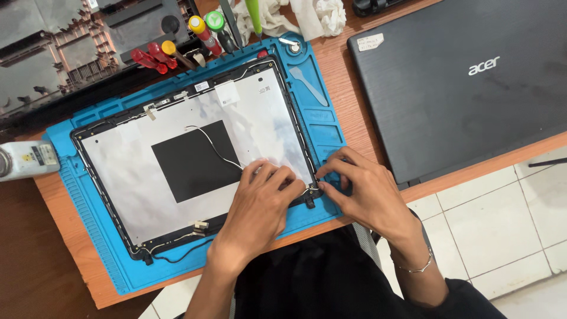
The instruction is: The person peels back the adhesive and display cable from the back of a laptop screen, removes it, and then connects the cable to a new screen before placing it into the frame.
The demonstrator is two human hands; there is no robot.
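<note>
Blue mat, both hands on lid, laptop beside

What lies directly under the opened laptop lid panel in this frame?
The laptop lid panel lies flat on a blue work mat, which rests on the wooden table. The mat's middle is hidden beneath the panel; the left hand and right hand cover the near corner.

surface: wooden table | on it: blue work mat, closed black laptop, white cloth, white bottle

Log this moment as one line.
left hand: pressing laptop lid cover | right hand: pinching cover's corner | base: blue repair mat
</note>
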